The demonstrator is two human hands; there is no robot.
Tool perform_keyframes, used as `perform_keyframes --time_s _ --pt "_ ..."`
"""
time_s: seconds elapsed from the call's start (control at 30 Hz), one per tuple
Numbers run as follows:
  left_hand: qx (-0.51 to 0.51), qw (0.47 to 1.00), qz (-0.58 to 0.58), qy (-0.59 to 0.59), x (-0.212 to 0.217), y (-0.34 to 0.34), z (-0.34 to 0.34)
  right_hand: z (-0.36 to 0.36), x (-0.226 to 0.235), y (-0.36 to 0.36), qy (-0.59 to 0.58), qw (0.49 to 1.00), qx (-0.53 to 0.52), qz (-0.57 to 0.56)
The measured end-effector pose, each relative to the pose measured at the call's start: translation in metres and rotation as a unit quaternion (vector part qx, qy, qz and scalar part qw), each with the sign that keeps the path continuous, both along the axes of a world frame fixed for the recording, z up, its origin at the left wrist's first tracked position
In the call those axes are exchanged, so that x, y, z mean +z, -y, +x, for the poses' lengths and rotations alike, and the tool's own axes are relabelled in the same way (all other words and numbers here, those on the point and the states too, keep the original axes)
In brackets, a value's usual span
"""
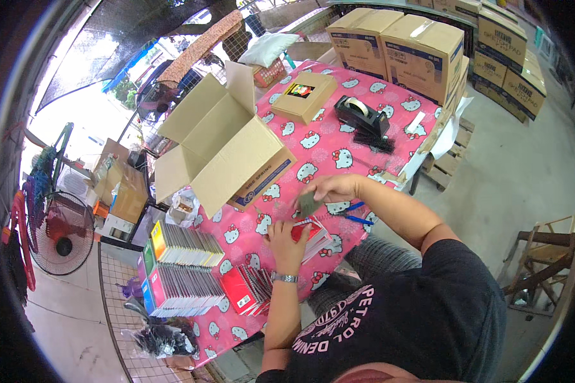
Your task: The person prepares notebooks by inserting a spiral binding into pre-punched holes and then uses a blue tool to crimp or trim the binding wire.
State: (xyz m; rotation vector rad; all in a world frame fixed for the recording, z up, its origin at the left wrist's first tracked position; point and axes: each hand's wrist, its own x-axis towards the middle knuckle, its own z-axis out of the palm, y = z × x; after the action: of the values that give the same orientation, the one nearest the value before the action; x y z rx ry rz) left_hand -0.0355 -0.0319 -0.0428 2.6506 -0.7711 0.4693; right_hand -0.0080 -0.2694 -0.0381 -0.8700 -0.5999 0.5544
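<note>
Small red notebooks (pixel 319 241) form a stack on the pink cartoon-print tablecloth in front of me. My left hand (pixel 285 242), with a metal watch on its wrist, grips the stack's left side, thumb over the red cover. Just above the stack's far end, my right hand (pixel 334 189) pinches a flat grey-green piece (pixel 308 203); its exact kind is unclear. More red spiral notebooks (pixel 244 292) lie fanned left of my left forearm. Farther left stand long rows of spiral notebooks (pixel 188 246), with yellow, green, pink and blue covers at their ends.
An open cardboard box (pixel 262 159) stands beyond my hands. Behind it are a closed small carton (pixel 305 96), a black tape dispenser (pixel 361 116) and a black brush (pixel 374 142). Blue-handled pliers or cutters (pixel 358 218) lie right of the stack. Large cartons (pixel 421 54) occupy the far right corner.
</note>
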Motion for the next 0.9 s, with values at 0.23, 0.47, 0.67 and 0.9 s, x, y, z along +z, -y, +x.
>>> perform_keyframes --time_s 0.23,0.47,0.67,0.9 --pt "-0.005 1.000 0.007 -0.006 0.003 -0.001 0.000 0.005 0.000 -0.005 0.047 0.985 -0.023 -0.165" --pt "-0.038 0.998 -0.042 -0.001 -0.001 -0.002 0.003 0.015 0.001 -0.005 0.113 0.959 -0.007 -0.259" --pt "-0.052 0.995 -0.083 -0.014 -0.008 -0.018 0.016 0.029 0.006 -0.016 0.137 0.916 0.013 -0.377" --pt "-0.052 0.991 -0.120 -0.027 -0.006 -0.033 0.023 0.035 0.006 -0.029 0.217 0.887 -0.029 -0.406"
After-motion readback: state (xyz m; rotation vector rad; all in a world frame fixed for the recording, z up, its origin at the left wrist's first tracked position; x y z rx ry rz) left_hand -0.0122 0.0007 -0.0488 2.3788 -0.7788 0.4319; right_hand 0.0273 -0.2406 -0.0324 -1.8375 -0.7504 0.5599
